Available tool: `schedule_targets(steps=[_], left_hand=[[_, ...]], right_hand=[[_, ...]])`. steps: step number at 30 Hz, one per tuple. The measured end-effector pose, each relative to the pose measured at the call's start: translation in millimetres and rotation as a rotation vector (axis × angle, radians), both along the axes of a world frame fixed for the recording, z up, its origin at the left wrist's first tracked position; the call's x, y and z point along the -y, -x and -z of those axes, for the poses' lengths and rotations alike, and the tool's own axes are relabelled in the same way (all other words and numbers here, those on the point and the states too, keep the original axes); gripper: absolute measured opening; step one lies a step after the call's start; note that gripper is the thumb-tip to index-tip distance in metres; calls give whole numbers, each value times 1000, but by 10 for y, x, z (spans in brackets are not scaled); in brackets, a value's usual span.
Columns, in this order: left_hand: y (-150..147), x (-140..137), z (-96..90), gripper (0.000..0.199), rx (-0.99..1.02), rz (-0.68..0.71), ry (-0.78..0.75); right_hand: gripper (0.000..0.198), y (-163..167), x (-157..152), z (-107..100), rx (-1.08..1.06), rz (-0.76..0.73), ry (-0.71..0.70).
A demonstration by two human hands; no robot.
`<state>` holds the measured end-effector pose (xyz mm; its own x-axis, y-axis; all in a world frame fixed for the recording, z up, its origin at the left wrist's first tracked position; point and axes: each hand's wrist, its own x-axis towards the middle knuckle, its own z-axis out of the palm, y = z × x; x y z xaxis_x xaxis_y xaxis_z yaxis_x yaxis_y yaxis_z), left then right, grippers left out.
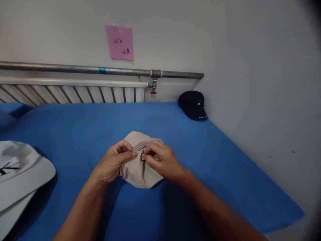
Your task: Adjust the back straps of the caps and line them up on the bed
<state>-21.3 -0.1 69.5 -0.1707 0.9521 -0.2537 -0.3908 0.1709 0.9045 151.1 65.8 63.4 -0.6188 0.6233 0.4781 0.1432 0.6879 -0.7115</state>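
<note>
A beige cap (136,174) rests on the blue surface in front of me, its back strap and small buckle (142,156) facing me. My left hand (117,159) pinches the fabric at the left of the strap opening between thumb and index finger. Fingers of my right hand (162,157) are closed at the buckle, gripping the strap end. Part of the cap's right side is hidden behind my right hand.
White caps (27,174) lie stacked at the left edge. A black cap (192,105) sits in the far right corner against the wall. Behind the blue-covered table (82,124) run a radiator (82,93) and a metal pipe (75,69) with a red-handled valve (153,92). A pink note (120,43) hangs above.
</note>
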Motion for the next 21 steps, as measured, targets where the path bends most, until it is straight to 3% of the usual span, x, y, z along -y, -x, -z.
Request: schedule_targets(steps=[13,21], left_hand=[[-37,18,-57,31,36,10,12],[30,32,-71,31,20,4,10]], right_hand=[[13,43,69,37,-75,77,-111],[13,-24,-2,-44,-130,-108,86]])
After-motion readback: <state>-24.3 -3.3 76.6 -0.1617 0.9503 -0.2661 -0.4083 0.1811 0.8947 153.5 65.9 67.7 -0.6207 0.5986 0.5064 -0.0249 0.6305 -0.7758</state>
